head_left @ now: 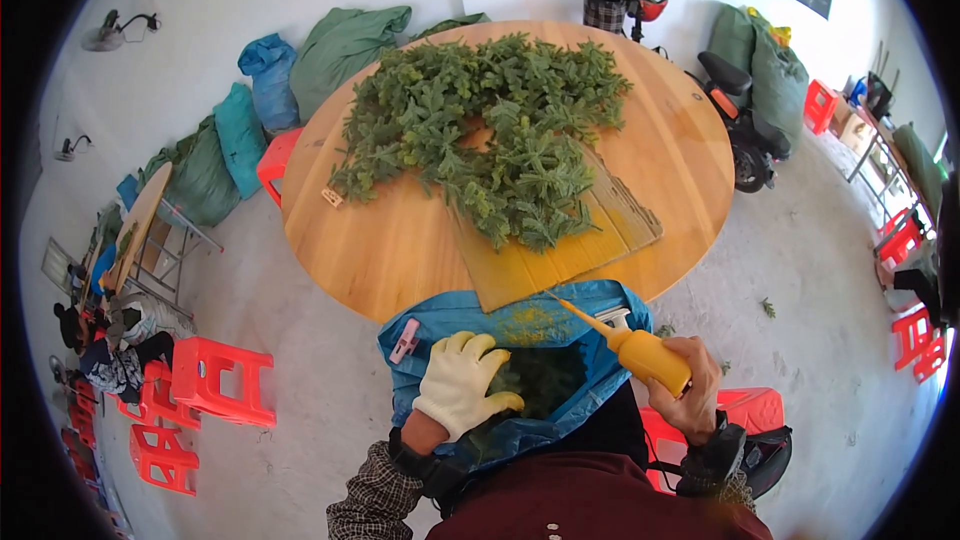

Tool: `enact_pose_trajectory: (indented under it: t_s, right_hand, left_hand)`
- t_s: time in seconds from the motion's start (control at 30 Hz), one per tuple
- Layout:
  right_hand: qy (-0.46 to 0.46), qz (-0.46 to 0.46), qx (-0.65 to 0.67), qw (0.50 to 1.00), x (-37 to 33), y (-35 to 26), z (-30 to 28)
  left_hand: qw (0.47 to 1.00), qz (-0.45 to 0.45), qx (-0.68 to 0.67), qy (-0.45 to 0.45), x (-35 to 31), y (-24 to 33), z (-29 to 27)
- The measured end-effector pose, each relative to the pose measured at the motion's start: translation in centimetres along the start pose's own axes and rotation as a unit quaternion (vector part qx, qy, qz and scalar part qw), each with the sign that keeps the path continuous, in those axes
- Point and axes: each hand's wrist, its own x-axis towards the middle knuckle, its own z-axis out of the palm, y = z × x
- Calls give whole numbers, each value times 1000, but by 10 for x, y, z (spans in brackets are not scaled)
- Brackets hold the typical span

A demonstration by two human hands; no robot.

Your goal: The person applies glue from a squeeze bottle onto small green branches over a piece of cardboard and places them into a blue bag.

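My right hand [692,386], bare, is wrapped round a yellow squeeze bottle [652,360] with a long thin nozzle. The nozzle points up and left, its tip close to the near edge of a yellow-stained cardboard sheet [530,262]. My left hand [458,385] wears a pale glove with yellowed fingertips; its fingers and thumb are apart over the mouth of a blue woven bag [465,310]. Green artificial sprigs [550,380] show inside the bag. A pink clip [404,341] sits at its left rim. Artificial fir sprigs [480,130] lie heaped across the table and the cardboard.
The round wooden table [670,130] stands before me. Red stools [220,380] are at the left and beside my right arm. Stuffed sacks [345,55] line the wall; an electric scooter [735,110] is parked at the right. Other people [115,355] sit at the far sides.
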Motion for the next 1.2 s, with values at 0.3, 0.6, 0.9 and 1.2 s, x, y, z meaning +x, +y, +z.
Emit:
enact_pose_trajectory:
  t_s: [0.3, 0.6, 0.9, 1.2]
  right_hand:
    - [-10, -8, 6, 1000, 12, 6, 12]
    - [-30, -48, 28, 998, 45, 10, 37]
    - [-8, -33, 59, 998, 86, 27, 75]
    - [10, -52, 54, 997, 68, 21, 50]
  left_hand:
    - [981, -79, 35, 175, 81, -60, -4]
    - [969, -26, 136, 202, 141, -100, 3]
    - [868, -227, -340, 284, 103, -93, -10]
    - [805, -432, -372, 163, 74, -64, 12]
